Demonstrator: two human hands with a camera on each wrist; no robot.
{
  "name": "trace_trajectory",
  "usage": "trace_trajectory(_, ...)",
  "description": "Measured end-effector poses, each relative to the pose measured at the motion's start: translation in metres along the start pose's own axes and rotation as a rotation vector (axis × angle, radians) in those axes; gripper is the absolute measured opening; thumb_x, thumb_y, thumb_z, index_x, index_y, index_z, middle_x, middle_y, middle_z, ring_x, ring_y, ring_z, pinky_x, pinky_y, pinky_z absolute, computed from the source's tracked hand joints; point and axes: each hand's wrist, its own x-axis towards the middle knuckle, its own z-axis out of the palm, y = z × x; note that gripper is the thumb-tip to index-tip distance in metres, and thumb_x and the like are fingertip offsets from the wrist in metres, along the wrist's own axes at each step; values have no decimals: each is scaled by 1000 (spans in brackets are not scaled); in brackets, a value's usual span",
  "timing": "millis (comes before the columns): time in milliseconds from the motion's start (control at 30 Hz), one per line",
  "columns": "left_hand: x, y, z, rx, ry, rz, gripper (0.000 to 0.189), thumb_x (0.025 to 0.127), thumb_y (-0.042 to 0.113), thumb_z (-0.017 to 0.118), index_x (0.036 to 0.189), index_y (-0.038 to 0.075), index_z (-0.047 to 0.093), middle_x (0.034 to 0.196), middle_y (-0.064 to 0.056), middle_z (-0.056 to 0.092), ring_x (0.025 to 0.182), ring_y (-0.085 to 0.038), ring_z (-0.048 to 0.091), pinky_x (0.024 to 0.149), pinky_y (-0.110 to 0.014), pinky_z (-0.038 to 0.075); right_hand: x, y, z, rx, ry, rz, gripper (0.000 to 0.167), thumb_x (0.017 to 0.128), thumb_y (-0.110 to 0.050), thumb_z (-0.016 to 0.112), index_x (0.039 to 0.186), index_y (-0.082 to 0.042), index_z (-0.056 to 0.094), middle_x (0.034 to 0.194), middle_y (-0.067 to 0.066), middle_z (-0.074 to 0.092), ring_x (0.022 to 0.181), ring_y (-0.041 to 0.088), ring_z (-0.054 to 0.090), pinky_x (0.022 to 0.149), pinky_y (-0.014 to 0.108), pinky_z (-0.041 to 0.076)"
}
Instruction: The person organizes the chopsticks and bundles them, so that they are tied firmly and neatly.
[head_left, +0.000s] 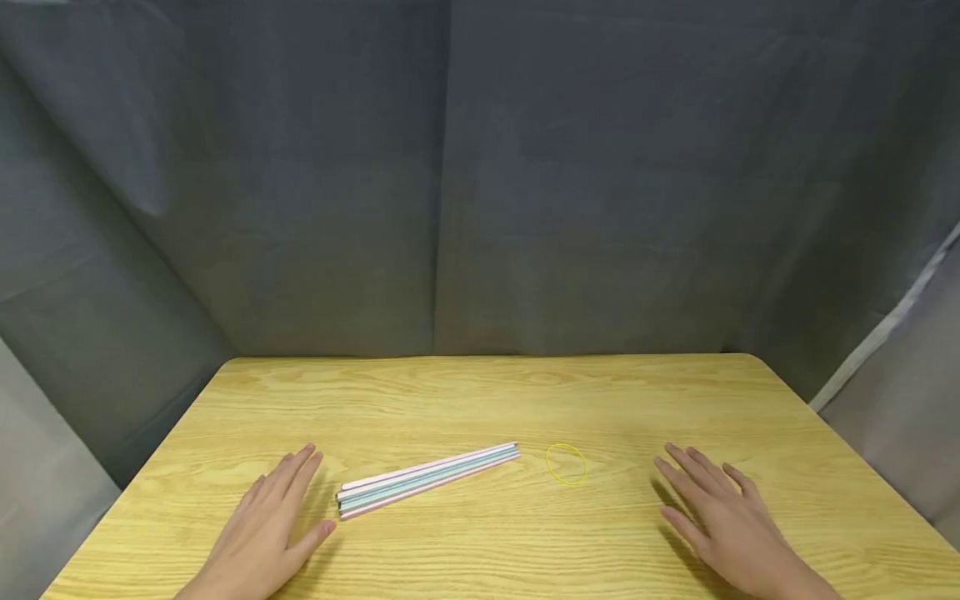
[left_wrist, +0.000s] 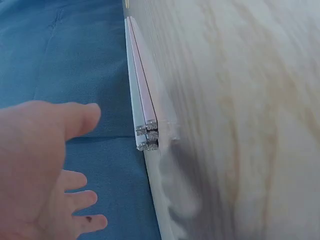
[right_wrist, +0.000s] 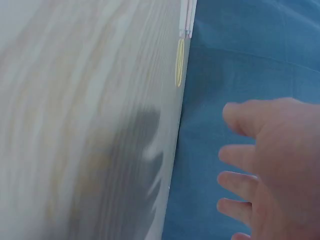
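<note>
A small stack of long thin pastel sticks [head_left: 429, 481], in pink, white and pale teal, lies at a slant left of the table's middle. Their near ends look square and crinkled in the left wrist view, where the stack [left_wrist: 141, 85] shows end-on. Just right of their far ends lies a yellow rubber band [head_left: 566, 463], a thin loose loop. My left hand [head_left: 262, 521] hovers left of the sticks, fingers straight and thumb apart, holding nothing. Off to the right of the rubber band, my right hand [head_left: 720, 517] hovers with its fingers spread and holds nothing.
The wooden table [head_left: 480, 392] has rounded far corners. A dark grey curtain [head_left: 480, 183] hangs right behind its back edge and continues along both sides. Each hand casts a shadow on the tabletop.
</note>
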Motion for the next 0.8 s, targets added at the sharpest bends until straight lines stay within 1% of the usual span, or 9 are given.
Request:
trace_trajectory(100,0,1,1,-11,0,14,75,88,41,68,146,5,36,151,-15,36,135,-40,37,98,-62,37,6,-8,-2,49,-38,36,56,86,-26,73,136,-10,54,142,13,50,127,37,45,94,58,31)
trace_trajectory(233,0,1,4,-53,-21,19,76,85,37,72,145,5,38,150,-14,38,134,-38,38,97,-60,39,14,-19,-4,141,-72,58,50,88,-21,71,133,-10,55,141,11,51,127,34,46,91,60,34)
trace_trajectory(300,0,1,6,-79,-43,13,76,85,36,73,145,5,38,150,-14,38,135,-37,38,97,-60,40,17,-24,-4,178,-73,52,48,88,-20,70,133,-10,56,140,11,52,127,33,47,90,60,36)
trace_trajectory(433,0,1,8,-141,-73,4,75,87,37,71,146,6,38,151,-13,37,135,-36,38,97,-61,39,20,-30,-4,209,-56,29,46,88,-17,70,131,-8,56,137,11,54,124,34,50,88,62,38)
trace_trajectory(567,0,1,8,-187,-66,13,72,88,39,69,145,6,39,151,-13,37,135,-36,39,97,-61,39,24,-34,-1,250,-45,12,45,89,-16,69,131,-7,56,135,12,56,122,34,52,86,62,40)
trace_trajectory(700,0,2,9,-206,-57,16,70,89,38,68,144,5,40,151,-14,37,134,-37,40,95,-62,39,29,-39,3,294,-55,-1,43,91,-16,67,131,-8,55,135,12,56,121,34,53,86,61,42)
trace_trajectory(800,2,5,11,-222,-58,16,69,89,36,68,143,3,41,150,-15,38,133,-38,41,95,-62,39,32,-41,4,318,-45,-24,42,91,-14,67,131,-7,55,134,12,57,120,34,54,85,60,44)
